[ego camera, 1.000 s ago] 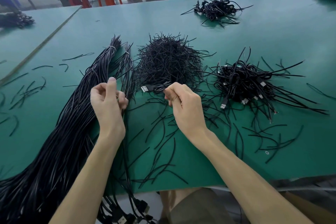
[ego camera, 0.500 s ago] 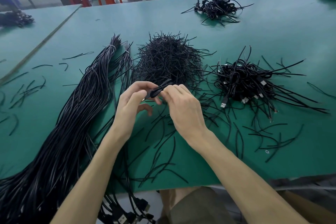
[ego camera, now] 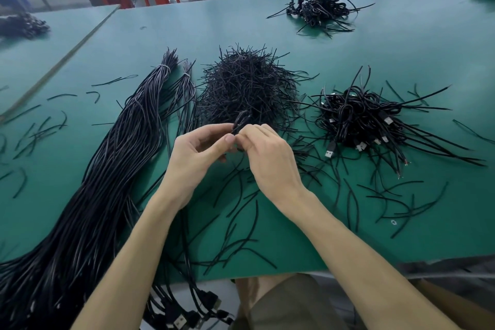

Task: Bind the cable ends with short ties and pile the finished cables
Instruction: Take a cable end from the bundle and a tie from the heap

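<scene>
Folded cable end: black, thin, looped upward, just in front of heap of short ties. Pinched by left hand and right hand, fingertips meeting. Right of heap, tangled finished cables; left, long cable bundle. Beyond heap, bare green worktop; near edge under forearms.

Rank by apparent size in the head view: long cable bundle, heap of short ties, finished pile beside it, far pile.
1. long cable bundle
2. heap of short ties and finished pile: too alike to rank
3. far pile, perhaps only from distance
</scene>
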{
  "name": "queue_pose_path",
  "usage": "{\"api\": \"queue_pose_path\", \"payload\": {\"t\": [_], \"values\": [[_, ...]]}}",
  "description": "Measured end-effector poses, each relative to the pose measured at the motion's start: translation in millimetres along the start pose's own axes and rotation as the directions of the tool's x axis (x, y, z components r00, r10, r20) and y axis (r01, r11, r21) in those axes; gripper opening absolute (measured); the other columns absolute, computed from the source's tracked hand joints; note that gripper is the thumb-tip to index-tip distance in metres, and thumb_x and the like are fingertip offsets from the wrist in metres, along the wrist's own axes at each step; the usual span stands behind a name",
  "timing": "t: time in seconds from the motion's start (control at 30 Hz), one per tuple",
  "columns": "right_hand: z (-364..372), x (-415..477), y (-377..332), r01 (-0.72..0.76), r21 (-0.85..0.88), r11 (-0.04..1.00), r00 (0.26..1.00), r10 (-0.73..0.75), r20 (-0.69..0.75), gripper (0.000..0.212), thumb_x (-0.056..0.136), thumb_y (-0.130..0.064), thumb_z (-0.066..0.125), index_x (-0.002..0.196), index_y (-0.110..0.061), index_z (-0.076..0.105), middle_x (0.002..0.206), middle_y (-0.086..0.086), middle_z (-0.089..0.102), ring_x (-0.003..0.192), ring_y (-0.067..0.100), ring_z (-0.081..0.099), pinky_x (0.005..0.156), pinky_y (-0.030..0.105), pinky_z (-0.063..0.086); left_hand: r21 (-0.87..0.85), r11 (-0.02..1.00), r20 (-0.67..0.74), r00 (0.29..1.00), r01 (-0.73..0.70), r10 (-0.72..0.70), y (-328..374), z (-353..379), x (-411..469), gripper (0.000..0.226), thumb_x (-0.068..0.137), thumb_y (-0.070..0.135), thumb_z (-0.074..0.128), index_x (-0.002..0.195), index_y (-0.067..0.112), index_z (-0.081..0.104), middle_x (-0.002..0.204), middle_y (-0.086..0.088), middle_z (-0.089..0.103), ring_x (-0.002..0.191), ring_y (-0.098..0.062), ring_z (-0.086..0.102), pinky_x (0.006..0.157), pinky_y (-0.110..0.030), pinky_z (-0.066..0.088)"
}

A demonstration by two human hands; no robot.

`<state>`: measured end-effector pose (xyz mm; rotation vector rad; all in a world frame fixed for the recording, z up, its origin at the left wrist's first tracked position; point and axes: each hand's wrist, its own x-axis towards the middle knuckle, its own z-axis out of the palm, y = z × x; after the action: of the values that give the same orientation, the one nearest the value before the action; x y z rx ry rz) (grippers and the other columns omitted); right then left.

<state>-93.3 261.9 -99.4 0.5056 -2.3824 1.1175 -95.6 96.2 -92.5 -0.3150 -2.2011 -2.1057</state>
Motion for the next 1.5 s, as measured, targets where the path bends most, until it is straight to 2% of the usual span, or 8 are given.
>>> {"api": "queue_pose_path", "payload": {"t": [0.13,0.33,0.53,0.73,0.9,1.27,1.4,1.5], "values": [[-1.5,1.3,0.9,-0.081,0.199,0.977,0.995,0.067,0.076,0.022,0.106,-0.018,0.052,0.09,-0.008,0.065,0.081,-0.005,0.059,0.082,0.018,0.055,0.074,0.048,0.051,-0.012,0.998,0.034,0.998,-0.06,0.06,1.8,-1.5,0.6,0.027,0.09,0.008,0.074,0.116,0.017,0.074,0.112,-0.005,0.076,0.106,-0.021,0.07,0.091,-0.03,0.056],[-4.4,1.9,1.6,-0.097,0.198,0.975,0.985,0.066,0.158,0.016,0.097,-0.004,0.052,0.085,-0.008,0.062,0.078,0.01,0.061,0.072,0.029,0.057,0.072,0.049,0.051,0.039,0.995,0.022,0.996,-0.091,0.091,2.8,-1.9,1.5,0.025,0.086,-0.009,0.069,0.098,0.013,0.071,0.122,-0.009,0.067,0.121,-0.024,0.062,0.106,-0.048,0.05],[-4.6,3.0,2.4,-0.076,0.232,0.97,0.986,0.039,0.163,0.025,0.104,-0.011,0.053,0.08,-0.006,0.058,0.07,0.006,0.059,0.067,0.025,0.052,0.067,0.047,0.047,0.17,0.973,-0.076,0.983,-0.153,0.168,4.8,3.3,3.4,0.053,0.077,-0.011,0.068,0.07,0.041,0.073,0.12,-0.005,0.056,0.112,-0.007,0.059,0.095,-0.024,0.049],[-2.3,3.0,3.2,-0.103,0.235,0.967,0.985,0.067,0.157,0.027,0.105,-0.017,0.055,0.078,-0.015,0.058,0.069,-0.001,0.056,0.063,0.019,0.05,0.064,0.039,0.045,0.047,0.984,-0.04,0.984,-0.174,0.176,1.7,2.0,1.8,0.033,0.087,-0.008,0.064,0.081,0.022,0.075,0.1,-0.004,0.066,0.094,-0.017,0.061,0.084,-0.031,0.048],[-1.9,3.9,3.8,-0.128,0.244,0.961,0.985,0.093,0.148,0.027,0.105,-0.021,0.055,0.08,-0.014,0.061,0.071,-0.002,0.058,0.066,0.018,0.052,0.068,0.041,0.047,-0.255,0.965,-0.081,0.994,0.056,-0.08,5.6,-0.7,2.6,0.011,0.1,0.017,0.064,0.107,0.012,0.072,0.097,-0.003,0.075,0.087,-0.014,0.07,0.079,-0.026,0.056],[-1.1,2.9,5.3,-0.117,0.192,0.974,0.984,0.088,0.152,0.026,0.105,-0.022,0.054,0.084,-0.01,0.064,0.075,0.006,0.062,0.072,0.025,0.055,0.071,0.049,0.048,-0.16,0.924,0.135,0.935,0.348,-0.328,8.1,1.4,1.0,0.051,0.087,0.05,0.073,0.104,0.003,0.059,0.092,-0.02,0.051,0.059,-0.021,0.059,0.04,-0.022,0.036],[-1.7,3.1,5.4,-0.11,0.183,0.977,0.985,0.083,0.149,0.027,0.106,-0.023,0.053,0.083,-0.01,0.062,0.076,0.006,0.061,0.073,0.025,0.054,0.071,0.049,0.048,-0.122,0.949,0.118,0.953,0.292,-0.278,6.7,2.7,1.0,0.039,0.091,0.045,0.069,0.094,0.006,0.067,0.088,-0.02,0.051,0.057,-0.018,0.055,0.042,-0.021,0.035],[-1.2,2.6,4.1,-0.107,0.166,0.98,0.985,0.081,0.154,0.03,0.107,-0.026,0.051,0.083,-0.008,0.06,0.076,0.008,0.059,0.073,0.027,0.053,0.071,0.051,0.047,-0.088,0.973,0.059,0.976,0.214,-0.209,3.4,-2.0,2.1,0.024,0.094,0.036,0.071,0.1,0.012,0.073,0.092,-0.019,0.059,0.076,-0.027,0.05,0.056,-0.024,0.041]]}}
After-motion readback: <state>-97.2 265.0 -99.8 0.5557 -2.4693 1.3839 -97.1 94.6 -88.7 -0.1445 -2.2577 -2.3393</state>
